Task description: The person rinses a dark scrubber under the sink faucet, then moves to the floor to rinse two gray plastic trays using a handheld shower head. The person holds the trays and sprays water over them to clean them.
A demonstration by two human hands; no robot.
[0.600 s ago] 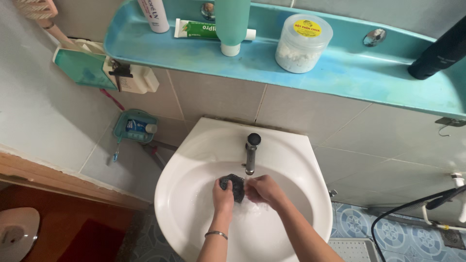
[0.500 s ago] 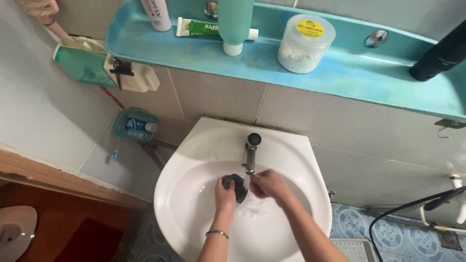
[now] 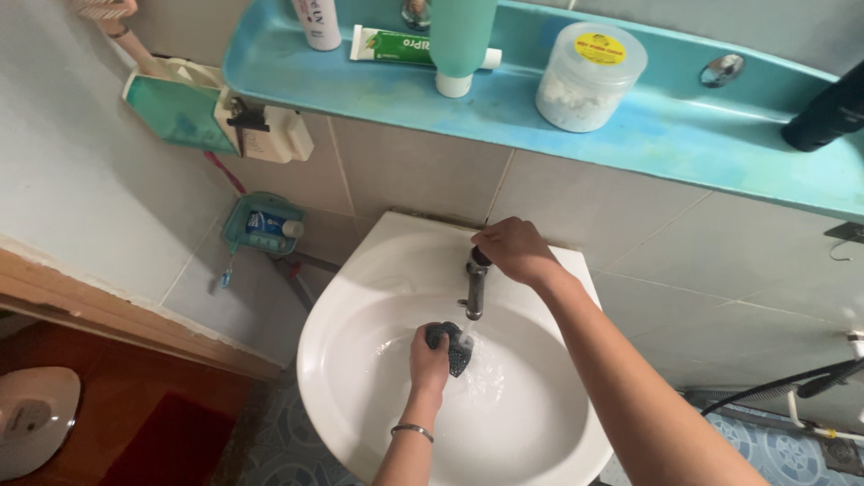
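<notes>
My left hand [image 3: 429,357] grips a dark grey scouring pad [image 3: 453,344] inside the white wash basin [image 3: 360,297], right under the metal tap [image 3: 473,290]. Water runs from the spout onto the pad and splashes in the bowl. My right hand [image 3: 509,247] is closed over the black knob on top of the tap, hiding it. A thin bracelet sits on my left wrist.
A turquoise shelf [image 3: 675,135] above the basin carries a green bottle [image 3: 459,40], a toothpaste tube [image 3: 391,45], a clear round tub [image 3: 589,76] and a black bottle [image 3: 828,112]. A green holder [image 3: 175,108] and a soap dish [image 3: 265,225] hang on the left wall. Hoses run at right.
My right hand left the pad and rose to the tap knob. My left hand keeps the pad under the spout. The camera shifted slightly left and down.
</notes>
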